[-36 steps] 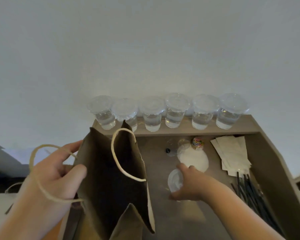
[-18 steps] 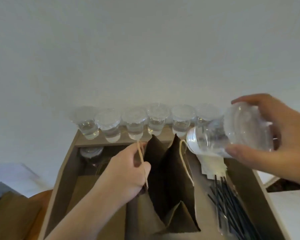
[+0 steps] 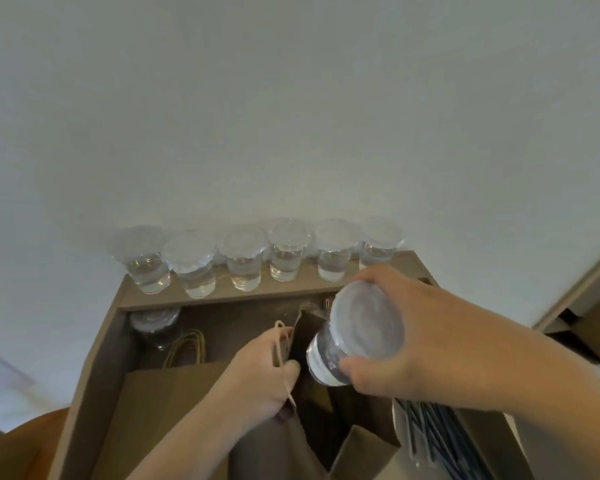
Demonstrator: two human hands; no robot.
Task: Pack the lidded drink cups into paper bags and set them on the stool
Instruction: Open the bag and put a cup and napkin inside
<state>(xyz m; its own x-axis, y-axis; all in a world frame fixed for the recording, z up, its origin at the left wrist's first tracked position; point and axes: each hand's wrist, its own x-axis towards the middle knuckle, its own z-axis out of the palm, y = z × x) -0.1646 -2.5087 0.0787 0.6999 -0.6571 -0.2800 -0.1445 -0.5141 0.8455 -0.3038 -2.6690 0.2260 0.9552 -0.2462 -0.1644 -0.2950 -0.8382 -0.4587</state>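
above open bag (image 3: 317, 407), cup (image 3: 359, 336) tilted in r hand (image 3: 423, 341).

right hand (image 3: 413, 341) grips tilted lidded cup (image 3: 355, 339) over open paper bag (image 3: 323, 403); left hand (image 3: 257, 382) holds bag's rim.

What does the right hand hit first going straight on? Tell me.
Probably the open paper bag: the right hand aims its lidded cup base-first into it. The left hand grips its rim close by; depth unclear.
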